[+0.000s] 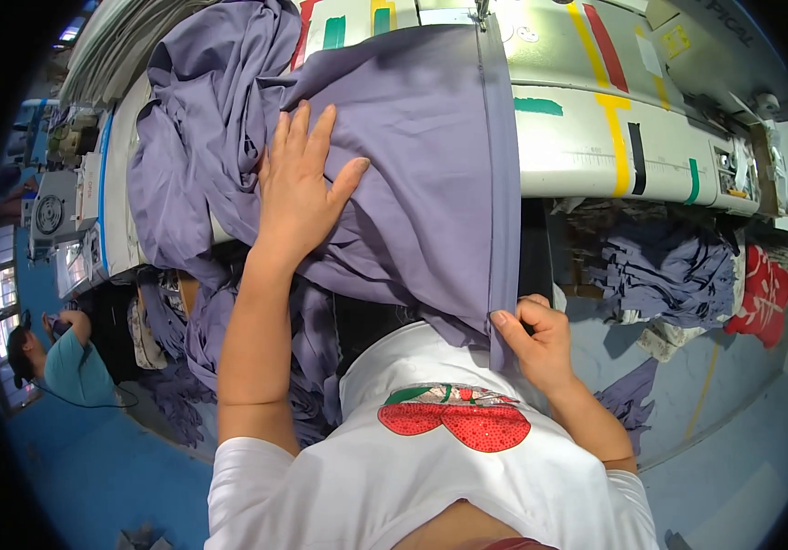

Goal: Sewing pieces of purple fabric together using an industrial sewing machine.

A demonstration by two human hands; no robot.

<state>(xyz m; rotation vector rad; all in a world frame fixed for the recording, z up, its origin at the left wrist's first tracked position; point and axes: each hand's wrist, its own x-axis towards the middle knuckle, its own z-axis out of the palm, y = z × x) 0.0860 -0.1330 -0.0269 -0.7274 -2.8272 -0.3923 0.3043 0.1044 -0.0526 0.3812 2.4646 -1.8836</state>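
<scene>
Two hands work the purple fabric [412, 165]: left hand [298, 188] flat atop, right hand [536, 335] pinching its hem.

Purple fabric stretched along a sewing table

The left hand [300, 188] lies flat, fingers spread toward twelve o'clock, on the purple fabric [421, 156]. At five o'clock from it the right hand [533, 337] pinches the fabric's folded edge, which runs straight up to the sewing machine needle [483, 13]. The sewing table [586, 128] carries coloured tape strips; more purple pieces [664, 275] lie heaped at three o'clock.
</scene>
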